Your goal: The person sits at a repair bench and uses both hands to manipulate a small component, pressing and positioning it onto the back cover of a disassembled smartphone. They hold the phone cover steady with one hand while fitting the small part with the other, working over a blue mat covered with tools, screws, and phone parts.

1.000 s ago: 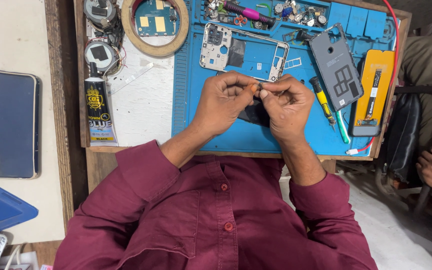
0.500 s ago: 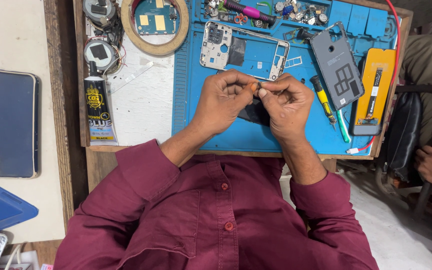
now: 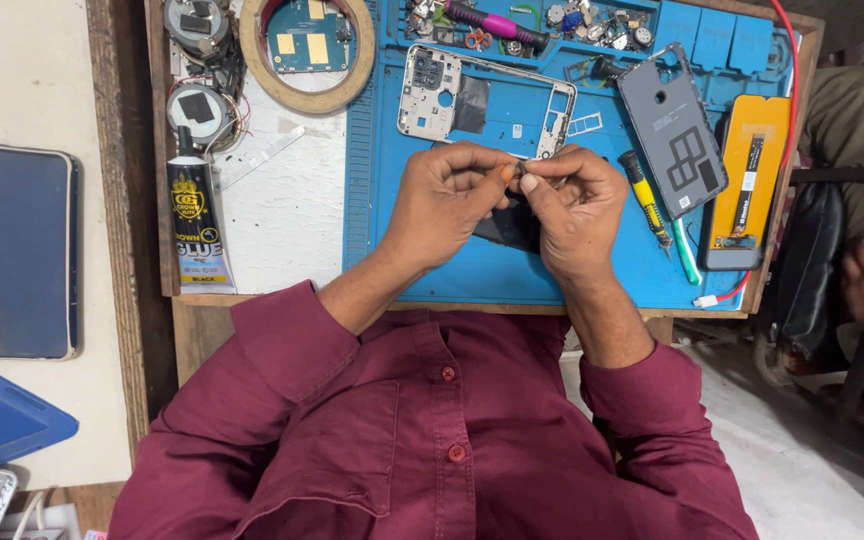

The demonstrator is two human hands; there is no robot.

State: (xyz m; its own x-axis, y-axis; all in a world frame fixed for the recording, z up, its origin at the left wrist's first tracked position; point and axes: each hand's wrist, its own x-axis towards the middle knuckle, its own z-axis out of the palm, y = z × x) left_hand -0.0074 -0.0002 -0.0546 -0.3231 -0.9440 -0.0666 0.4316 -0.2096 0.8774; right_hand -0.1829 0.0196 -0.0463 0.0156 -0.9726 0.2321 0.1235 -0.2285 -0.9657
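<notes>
In the head view, the left hand (image 3: 449,205) and right hand (image 3: 570,208) meet fingertip to fingertip over the blue mat (image 3: 432,270), both pinched shut on a tiny part (image 3: 515,166) (too small to identify). A dark phone piece (image 3: 512,225) lies just beneath them. At 12 o'clock of the hands rests a silver phone frame (image 3: 422,100); at 3 o'clock, a yellow screwdriver (image 3: 644,195); at 9 o'clock, a black glue tube (image 3: 197,230) on the tabletop (image 3: 137,250).
</notes>
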